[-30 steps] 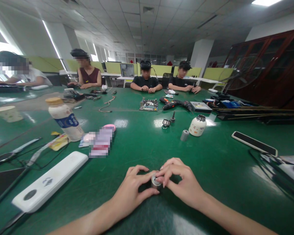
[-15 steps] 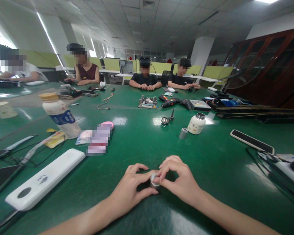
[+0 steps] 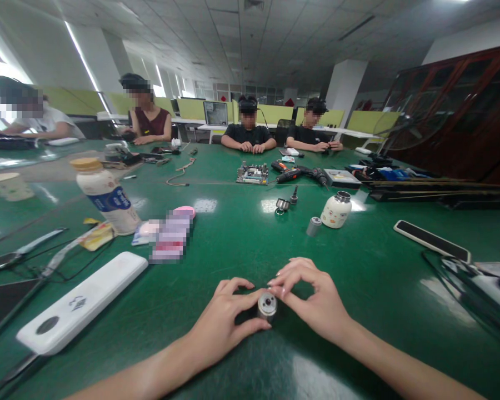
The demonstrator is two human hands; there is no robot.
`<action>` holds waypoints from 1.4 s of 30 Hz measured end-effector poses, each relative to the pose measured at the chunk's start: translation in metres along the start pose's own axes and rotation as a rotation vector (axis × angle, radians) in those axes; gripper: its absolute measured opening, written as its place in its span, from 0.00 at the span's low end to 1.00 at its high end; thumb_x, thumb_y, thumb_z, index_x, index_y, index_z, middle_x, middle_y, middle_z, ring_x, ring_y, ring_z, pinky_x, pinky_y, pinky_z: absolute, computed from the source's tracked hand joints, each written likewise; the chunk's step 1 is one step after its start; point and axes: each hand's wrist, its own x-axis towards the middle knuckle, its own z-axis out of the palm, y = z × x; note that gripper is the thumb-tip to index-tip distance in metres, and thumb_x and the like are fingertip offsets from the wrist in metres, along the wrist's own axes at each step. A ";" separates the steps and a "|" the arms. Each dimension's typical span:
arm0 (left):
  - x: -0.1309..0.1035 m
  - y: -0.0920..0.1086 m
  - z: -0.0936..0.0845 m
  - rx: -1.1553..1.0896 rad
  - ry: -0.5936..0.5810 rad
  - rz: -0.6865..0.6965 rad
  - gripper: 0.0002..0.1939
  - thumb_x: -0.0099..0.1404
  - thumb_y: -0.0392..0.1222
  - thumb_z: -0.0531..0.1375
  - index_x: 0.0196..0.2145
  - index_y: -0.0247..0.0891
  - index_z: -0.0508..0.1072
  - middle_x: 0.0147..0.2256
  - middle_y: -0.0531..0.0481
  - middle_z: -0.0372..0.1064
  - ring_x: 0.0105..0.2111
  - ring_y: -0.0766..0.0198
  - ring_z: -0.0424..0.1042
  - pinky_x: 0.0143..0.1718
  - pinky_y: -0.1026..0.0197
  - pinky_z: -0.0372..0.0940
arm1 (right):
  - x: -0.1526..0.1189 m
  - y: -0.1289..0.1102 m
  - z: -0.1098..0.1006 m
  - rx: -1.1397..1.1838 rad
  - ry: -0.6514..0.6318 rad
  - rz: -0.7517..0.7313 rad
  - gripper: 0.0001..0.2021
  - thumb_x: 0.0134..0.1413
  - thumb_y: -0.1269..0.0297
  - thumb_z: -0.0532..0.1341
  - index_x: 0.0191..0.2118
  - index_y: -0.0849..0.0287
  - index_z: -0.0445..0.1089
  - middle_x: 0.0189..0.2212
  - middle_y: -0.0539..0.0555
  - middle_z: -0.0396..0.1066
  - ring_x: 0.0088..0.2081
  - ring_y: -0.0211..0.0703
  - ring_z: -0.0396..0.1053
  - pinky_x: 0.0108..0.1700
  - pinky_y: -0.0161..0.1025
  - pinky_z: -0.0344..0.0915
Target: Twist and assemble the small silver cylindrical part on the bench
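A small metal cylinder (image 3: 267, 306) stands upright on the green table, its round top with a dark centre hole facing up. My left hand (image 3: 223, 311) grips it from the left between thumb and index finger. Just above and to the right of it, my right hand (image 3: 310, 289) is pinched, thumb against index finger; a small dark bit shows at the fingertips, too small to name. Farther off lie a second metal cylinder (image 3: 314, 226), a cream jar (image 3: 336, 210) with an open metal neck, a metal ring part (image 3: 282, 205) and a dark geared part (image 3: 294, 194).
On the left are a white power strip (image 3: 83, 303), a bottle (image 3: 106, 194) and a pink-purple item (image 3: 173, 233). A black-topped bar (image 3: 432, 240) and cables lie right. A circuit board (image 3: 252, 173) and power drills (image 3: 300, 173) are farther back. Several people sit around the table.
My right hand has lifted off the cylinder's top and moved slightly up and right, uncovering the top face. My left hand keeps its grip.
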 end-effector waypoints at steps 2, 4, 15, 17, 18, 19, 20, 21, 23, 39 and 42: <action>0.000 0.001 0.000 0.011 -0.002 -0.008 0.20 0.65 0.51 0.62 0.54 0.52 0.71 0.46 0.51 0.76 0.52 0.52 0.65 0.52 0.50 0.58 | 0.004 0.006 -0.003 -0.041 0.034 0.037 0.09 0.53 0.64 0.68 0.25 0.54 0.70 0.30 0.50 0.78 0.38 0.45 0.73 0.50 0.48 0.62; 0.000 0.002 -0.001 0.020 0.001 -0.012 0.19 0.65 0.51 0.61 0.53 0.51 0.71 0.45 0.51 0.76 0.52 0.52 0.65 0.52 0.50 0.58 | 0.006 0.018 -0.005 -0.116 -0.001 0.085 0.08 0.53 0.65 0.68 0.25 0.54 0.71 0.30 0.49 0.78 0.39 0.46 0.73 0.48 0.48 0.62; -0.003 -0.002 0.002 0.068 0.111 -0.071 0.18 0.66 0.49 0.61 0.53 0.50 0.71 0.45 0.49 0.72 0.48 0.55 0.67 0.49 0.53 0.60 | 0.003 0.059 -0.004 -0.167 -0.178 0.160 0.05 0.53 0.68 0.65 0.27 0.56 0.73 0.31 0.50 0.79 0.39 0.45 0.73 0.46 0.45 0.63; -0.003 -0.002 0.003 0.066 0.111 -0.073 0.18 0.66 0.49 0.61 0.53 0.50 0.71 0.45 0.48 0.72 0.48 0.55 0.66 0.49 0.53 0.60 | 0.004 0.057 -0.004 -0.171 -0.178 0.162 0.05 0.53 0.69 0.65 0.27 0.56 0.73 0.31 0.50 0.79 0.39 0.45 0.73 0.47 0.46 0.63; -0.003 -0.003 0.003 0.064 0.109 -0.077 0.18 0.65 0.49 0.61 0.53 0.50 0.71 0.45 0.49 0.72 0.48 0.55 0.66 0.49 0.53 0.60 | 0.004 0.055 -0.004 -0.170 -0.175 0.161 0.06 0.53 0.69 0.66 0.26 0.56 0.73 0.31 0.50 0.79 0.39 0.45 0.73 0.47 0.46 0.62; -0.003 -0.003 0.003 0.062 0.107 -0.083 0.18 0.65 0.49 0.61 0.53 0.50 0.71 0.46 0.49 0.72 0.48 0.55 0.66 0.50 0.52 0.60 | 0.004 0.052 -0.003 -0.164 -0.164 0.162 0.06 0.53 0.69 0.66 0.26 0.56 0.72 0.31 0.49 0.79 0.39 0.45 0.73 0.47 0.46 0.62; -0.003 -0.003 0.003 0.058 0.103 -0.090 0.18 0.65 0.49 0.61 0.53 0.51 0.71 0.46 0.49 0.72 0.48 0.55 0.66 0.50 0.52 0.60 | 0.004 0.047 -0.003 -0.148 -0.143 0.165 0.07 0.53 0.69 0.66 0.25 0.56 0.72 0.31 0.49 0.79 0.38 0.45 0.73 0.47 0.46 0.62; -0.002 -0.003 0.003 0.052 0.098 -0.096 0.18 0.65 0.49 0.61 0.53 0.51 0.71 0.46 0.49 0.72 0.48 0.55 0.66 0.50 0.52 0.60 | 0.003 0.041 -0.002 -0.123 -0.113 0.168 0.08 0.53 0.69 0.66 0.25 0.55 0.71 0.31 0.49 0.79 0.38 0.45 0.74 0.47 0.47 0.62; -0.001 -0.003 0.003 0.033 0.077 -0.098 0.18 0.66 0.49 0.61 0.54 0.52 0.71 0.46 0.49 0.72 0.49 0.55 0.66 0.50 0.53 0.61 | 0.002 0.025 -0.001 -0.056 -0.038 0.162 0.09 0.53 0.68 0.67 0.24 0.55 0.70 0.31 0.48 0.79 0.38 0.44 0.74 0.47 0.46 0.61; 0.001 0.001 -0.002 -0.042 -0.033 -0.015 0.15 0.66 0.48 0.61 0.51 0.52 0.72 0.48 0.55 0.74 0.50 0.56 0.64 0.51 0.53 0.59 | -0.008 -0.014 0.003 -0.087 -0.124 -0.073 0.07 0.53 0.74 0.66 0.29 0.54 0.71 0.28 0.46 0.74 0.35 0.39 0.70 0.43 0.40 0.60; 0.001 0.002 -0.002 -0.039 -0.023 -0.009 0.16 0.66 0.48 0.61 0.52 0.52 0.72 0.48 0.54 0.74 0.50 0.56 0.65 0.51 0.52 0.60 | -0.008 -0.014 0.003 -0.089 -0.123 -0.069 0.07 0.53 0.74 0.66 0.29 0.54 0.71 0.28 0.45 0.74 0.35 0.38 0.70 0.43 0.40 0.60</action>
